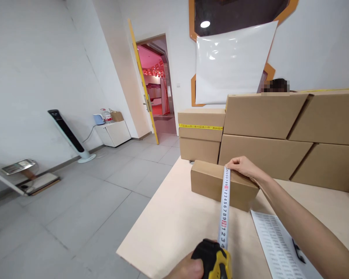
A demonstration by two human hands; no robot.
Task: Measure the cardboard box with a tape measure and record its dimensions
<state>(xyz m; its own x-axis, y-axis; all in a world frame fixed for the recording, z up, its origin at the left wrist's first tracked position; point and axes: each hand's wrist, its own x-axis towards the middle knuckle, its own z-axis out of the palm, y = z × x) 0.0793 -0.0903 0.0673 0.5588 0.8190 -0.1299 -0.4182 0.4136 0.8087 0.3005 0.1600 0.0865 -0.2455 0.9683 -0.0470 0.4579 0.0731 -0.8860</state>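
My left hand point(187, 269) is down at the near side, curled round a black and yellow tape measure point(213, 259). My right hand point(244, 168) is farther off, and its fingers pinch the far end of the long white strip point(225, 205) on top of a small brown box point(206, 183). The strip is pulled out straight from the tape measure to the box, with black numbers and some red marks on it. The box sits on the pale desk point(159, 228), near the left edge, with my right hand and wrist over its top. On the right of the box, under my right arm, there is a paper point(272, 236) full of small print, and a little black thing point(298, 251) is on it. I can't tell what that is. At the far side of the desk, big brown boxes point(261, 157) are piled up, and a smaller pile point(200, 149) on the left has a yellow band point(200, 126). The top of a person's head point(276, 86) shows behind the big ones. Far off to the left I see an open yellow door point(144, 83), a white cupboard point(114, 134) and a tall fan point(66, 131) on the gray floor point(95, 217)
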